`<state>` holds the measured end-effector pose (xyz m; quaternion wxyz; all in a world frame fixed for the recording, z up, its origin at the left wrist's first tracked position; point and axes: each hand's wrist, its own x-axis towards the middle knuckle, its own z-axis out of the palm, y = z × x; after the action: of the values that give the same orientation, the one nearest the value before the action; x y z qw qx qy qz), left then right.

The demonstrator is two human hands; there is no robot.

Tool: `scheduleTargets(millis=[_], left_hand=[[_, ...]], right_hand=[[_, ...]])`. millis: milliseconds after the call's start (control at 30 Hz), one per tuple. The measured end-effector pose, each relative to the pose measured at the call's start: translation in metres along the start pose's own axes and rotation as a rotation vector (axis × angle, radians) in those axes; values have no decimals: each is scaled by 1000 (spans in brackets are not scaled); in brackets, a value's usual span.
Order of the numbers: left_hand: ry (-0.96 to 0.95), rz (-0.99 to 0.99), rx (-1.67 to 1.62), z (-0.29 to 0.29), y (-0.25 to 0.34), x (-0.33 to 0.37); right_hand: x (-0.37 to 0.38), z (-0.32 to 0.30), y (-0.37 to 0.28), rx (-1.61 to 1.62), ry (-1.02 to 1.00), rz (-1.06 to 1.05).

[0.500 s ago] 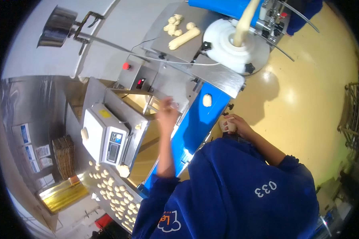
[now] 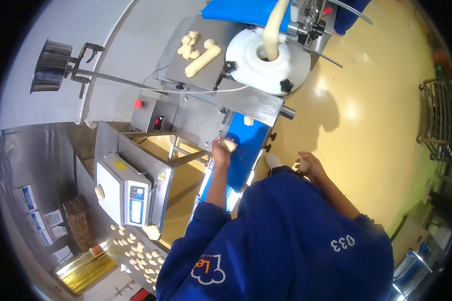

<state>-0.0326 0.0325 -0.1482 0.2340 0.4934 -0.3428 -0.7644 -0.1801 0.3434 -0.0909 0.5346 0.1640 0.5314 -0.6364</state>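
My left hand (image 2: 221, 150) reaches out over the blue conveyor belt (image 2: 248, 150) and is closed on a small pale dough piece (image 2: 229, 145). My right hand (image 2: 306, 164) is beside the belt's right edge, near my chest, with its fingers around another dough piece (image 2: 303, 165). A further dough piece (image 2: 248, 121) lies on the belt where it leaves the steel machine (image 2: 211, 110). Above that, a thick dough rope (image 2: 272, 27) drops into a white round funnel (image 2: 266, 65).
A steel shelf (image 2: 186, 70) on the machine holds several dough lumps and a dough roll (image 2: 202, 60). To the left, a white scale (image 2: 123, 193) stands on a steel table with several dough pieces (image 2: 135, 253). A yellow floor (image 2: 366, 125) lies to the right.
My left hand has dropped from above the belt's left edge onto the belt and closed on a dough piece. My right hand has shifted slightly right.
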Motion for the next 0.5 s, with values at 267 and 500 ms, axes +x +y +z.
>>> scheduleTargets(millis=[267, 500], left_hand=[[197, 645, 1250, 72, 4, 5], [22, 343, 1333, 39, 14, -10]], right_hand=[[2, 20, -11, -111, -86, -76], [18, 38, -5, -587, -315, -142]])
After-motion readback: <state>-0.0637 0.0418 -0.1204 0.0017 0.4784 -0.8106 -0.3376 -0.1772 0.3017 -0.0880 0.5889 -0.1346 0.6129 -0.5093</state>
